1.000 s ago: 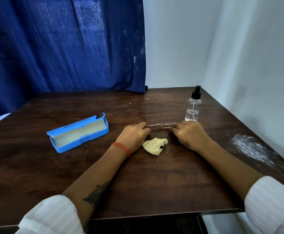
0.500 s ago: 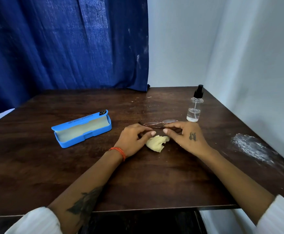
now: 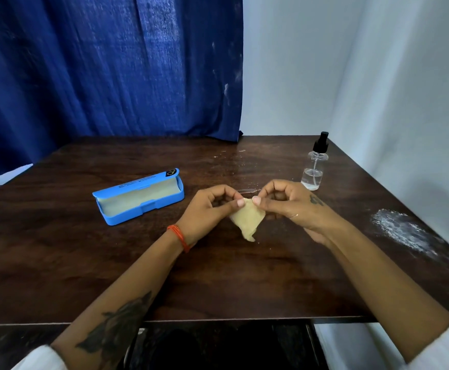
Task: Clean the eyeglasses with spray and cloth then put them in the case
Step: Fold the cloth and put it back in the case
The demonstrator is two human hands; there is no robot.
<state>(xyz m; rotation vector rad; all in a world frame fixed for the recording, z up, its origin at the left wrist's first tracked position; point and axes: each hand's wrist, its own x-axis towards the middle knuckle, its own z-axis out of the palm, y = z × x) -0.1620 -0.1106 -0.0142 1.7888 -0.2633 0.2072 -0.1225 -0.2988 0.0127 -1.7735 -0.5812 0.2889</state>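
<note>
A small pale yellow cloth (image 3: 248, 218) hangs above the dark wooden table (image 3: 218, 276), pinched at its top edge by both hands. My left hand (image 3: 212, 209) pinches it with thumb and fingers, and my right hand (image 3: 287, 204) pinches it right beside. The thin-framed eyeglasses (image 3: 247, 192) lie on the table just behind my fingers, mostly hidden by them. The blue glasses case (image 3: 140, 200) stands open to the left, its lid tilted back. A clear spray bottle (image 3: 314, 164) with a black nozzle stands upright at the back right.
A white powdery smear (image 3: 402, 231) marks the table near its right edge. A blue curtain (image 3: 106, 70) hangs behind the table, and a white wall runs along the right side.
Both hands left the eyeglasses on the table, came to the cloth and lifted it. The cloth went from a crumpled heap on the table to hanging between my fingers.
</note>
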